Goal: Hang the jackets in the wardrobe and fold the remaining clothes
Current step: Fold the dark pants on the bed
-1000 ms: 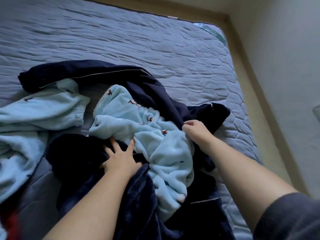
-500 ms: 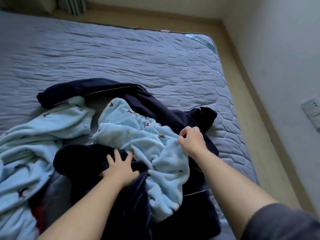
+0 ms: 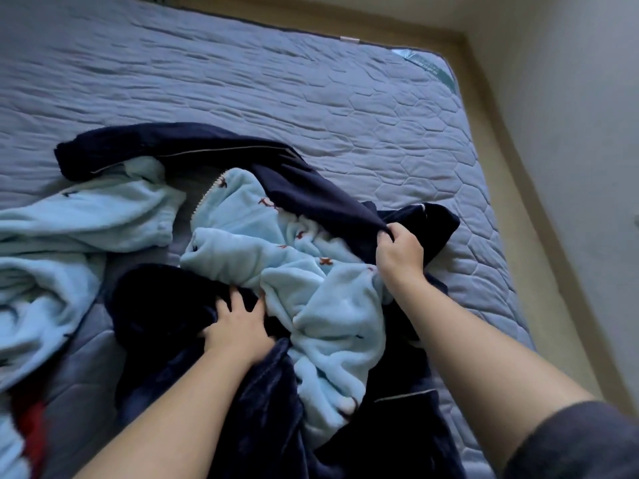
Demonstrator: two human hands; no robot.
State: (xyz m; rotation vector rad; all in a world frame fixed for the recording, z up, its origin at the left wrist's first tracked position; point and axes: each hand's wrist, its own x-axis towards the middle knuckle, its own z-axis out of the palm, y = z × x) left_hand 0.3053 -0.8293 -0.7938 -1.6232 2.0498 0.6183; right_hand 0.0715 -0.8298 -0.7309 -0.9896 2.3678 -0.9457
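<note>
From the head view, I judge the task barely started. Nothing on the bed [image 3: 311, 81] is folded, no hanger or wardrobe is in sight, and the clothes lie in one tangled heap toward the bed's near edge.

My right hand [image 3: 403, 254] pinches a fold of the navy fleece jacket [image 3: 304, 188], fingers curled round the cloth, on the side of the heap nearest the bed's right edge. My left hand [image 3: 238, 328] lies spread and flat on dark plush nearer the near edge, pressing it down. I cannot tell whether that plush is the same jacket or a second dark piece.

The jacket is navy with thin pale piping. One sleeve stretches out toward the bed's left edge, and its body is crumpled. The light blue fleece top [image 3: 311, 292], dotted with small reddish motifs, lies bunched between my hands, partly under the navy cloth. Another light blue fleece piece [image 3: 69, 236] sprawls by the left edge, with a red cloth [image 3: 33, 430] at the near left corner.

Separating the jacket comes first, I think, and all the hanging and folding is left.
</note>
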